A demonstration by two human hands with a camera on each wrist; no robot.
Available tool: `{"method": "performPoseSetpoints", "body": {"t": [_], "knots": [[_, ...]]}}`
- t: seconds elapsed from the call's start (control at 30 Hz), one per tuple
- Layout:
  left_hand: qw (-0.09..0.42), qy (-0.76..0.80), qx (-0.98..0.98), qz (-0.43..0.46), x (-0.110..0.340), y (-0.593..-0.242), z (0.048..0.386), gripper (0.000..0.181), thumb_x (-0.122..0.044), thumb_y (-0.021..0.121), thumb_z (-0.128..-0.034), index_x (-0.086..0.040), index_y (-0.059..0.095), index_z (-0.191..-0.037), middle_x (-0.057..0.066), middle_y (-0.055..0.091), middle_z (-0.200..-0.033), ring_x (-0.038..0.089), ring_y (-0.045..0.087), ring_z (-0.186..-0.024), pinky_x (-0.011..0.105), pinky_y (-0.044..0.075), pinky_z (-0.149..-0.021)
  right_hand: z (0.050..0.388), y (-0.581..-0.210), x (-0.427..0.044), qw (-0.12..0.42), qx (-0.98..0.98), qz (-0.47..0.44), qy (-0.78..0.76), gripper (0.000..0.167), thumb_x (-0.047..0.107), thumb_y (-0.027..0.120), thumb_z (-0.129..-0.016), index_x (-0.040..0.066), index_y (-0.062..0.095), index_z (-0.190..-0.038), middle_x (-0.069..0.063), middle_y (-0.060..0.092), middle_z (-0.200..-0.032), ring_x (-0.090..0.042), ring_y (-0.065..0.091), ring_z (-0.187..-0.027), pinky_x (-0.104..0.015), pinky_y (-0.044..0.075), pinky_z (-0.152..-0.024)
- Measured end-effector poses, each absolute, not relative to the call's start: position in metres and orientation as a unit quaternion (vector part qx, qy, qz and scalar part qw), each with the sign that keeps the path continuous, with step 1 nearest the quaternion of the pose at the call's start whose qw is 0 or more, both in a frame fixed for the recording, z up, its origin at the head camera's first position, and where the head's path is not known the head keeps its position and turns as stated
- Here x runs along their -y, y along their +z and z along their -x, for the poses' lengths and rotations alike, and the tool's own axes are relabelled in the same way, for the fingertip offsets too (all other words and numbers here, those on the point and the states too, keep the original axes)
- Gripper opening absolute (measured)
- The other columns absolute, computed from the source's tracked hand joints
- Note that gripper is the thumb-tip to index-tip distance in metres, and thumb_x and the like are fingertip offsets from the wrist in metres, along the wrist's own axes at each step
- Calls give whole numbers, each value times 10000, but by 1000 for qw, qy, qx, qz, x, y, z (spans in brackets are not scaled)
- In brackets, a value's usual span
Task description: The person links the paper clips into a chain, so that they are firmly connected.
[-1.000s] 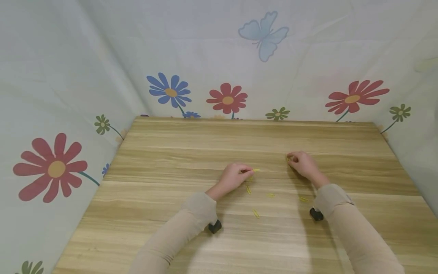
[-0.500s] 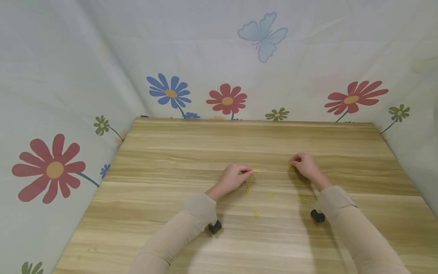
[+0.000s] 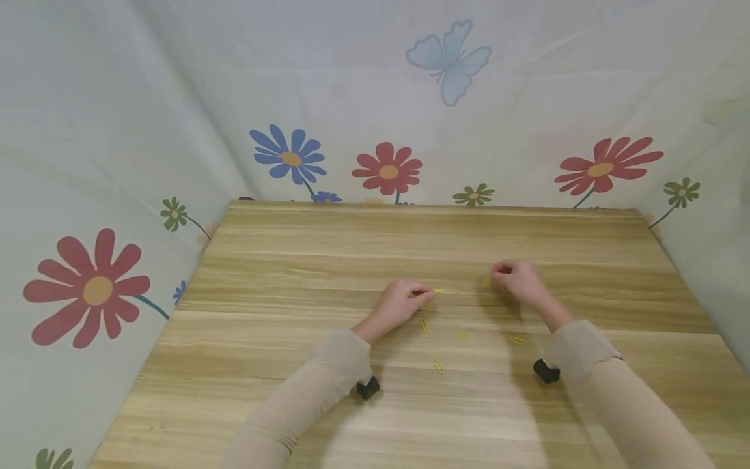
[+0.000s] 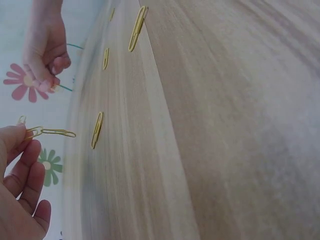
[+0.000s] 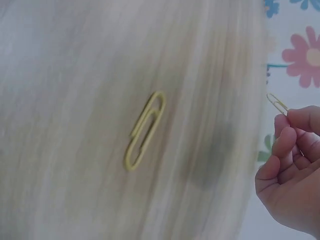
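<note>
My left hand (image 3: 400,302) pinches yellow paper clips between thumb and forefinger, above the table. In the left wrist view, linked paper clips (image 4: 59,132) stick out past the fingertips, and a small clip end (image 4: 22,120) shows above the thumb. Across from it, my right hand (image 3: 521,283) is raised and pinches a single yellow paper clip (image 5: 276,104), whose loop points away from the fingers. The two hands are apart, and so are the clips they hold. The fingers hide part of each held clip.
Several loose yellow paper clips lie on the wooden table (image 3: 328,254), among them one clip (image 3: 437,366) nearest me and another clip (image 3: 518,340) below my right hand. A flower-printed cloth (image 3: 340,78) stands behind the table and along its sides.
My right hand first shifts slightly right, then back left, and the paper clip in it changes angle, its free end now pointing more to the left. My left hand stays put.
</note>
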State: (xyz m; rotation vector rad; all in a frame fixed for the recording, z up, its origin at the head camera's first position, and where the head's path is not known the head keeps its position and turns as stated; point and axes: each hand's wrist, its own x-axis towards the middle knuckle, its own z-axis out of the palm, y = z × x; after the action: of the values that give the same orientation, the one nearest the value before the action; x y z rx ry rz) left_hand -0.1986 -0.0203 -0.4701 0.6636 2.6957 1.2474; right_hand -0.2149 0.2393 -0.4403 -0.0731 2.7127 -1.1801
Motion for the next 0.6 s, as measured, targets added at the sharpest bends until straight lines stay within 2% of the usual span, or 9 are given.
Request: {"method": "performPoseSetpoints", "body": {"t": [0.3, 0.5, 0.6], "knots": [[52, 409, -885, -217, 20, -469, 199, 236, -294, 570, -853, -116, 679, -963, 2, 665, -965, 108, 606, -894, 200, 477, -753, 206, -425, -224, 109, -891, 36, -439, 235, 152, 544, -861, -40, 604, -982, -157, 613, -903, -228, 529, -682, -331, 482, -637], [51, 409, -885, -217, 19, -468, 198, 231, -282, 573, -853, -114, 676, -972, 1, 665, -970, 109, 606, -899, 208, 474, -766, 202, -423, -215, 99, -883, 50, -456, 205, 129, 565, -847, -50, 604, -938, -108, 621, -813, -145, 519, -587, -326, 487, -601], [52, 410, -884, -218, 19, -467, 198, 224, -278, 573, -853, -116, 677, -968, 1, 666, -970, 110, 605, -901, 213, 474, -773, 200, -423, -210, 98, -877, 59, -466, 199, 117, 572, -838, -61, 600, -924, -138, 619, -807, -135, 506, -565, -315, 480, -583]]}}
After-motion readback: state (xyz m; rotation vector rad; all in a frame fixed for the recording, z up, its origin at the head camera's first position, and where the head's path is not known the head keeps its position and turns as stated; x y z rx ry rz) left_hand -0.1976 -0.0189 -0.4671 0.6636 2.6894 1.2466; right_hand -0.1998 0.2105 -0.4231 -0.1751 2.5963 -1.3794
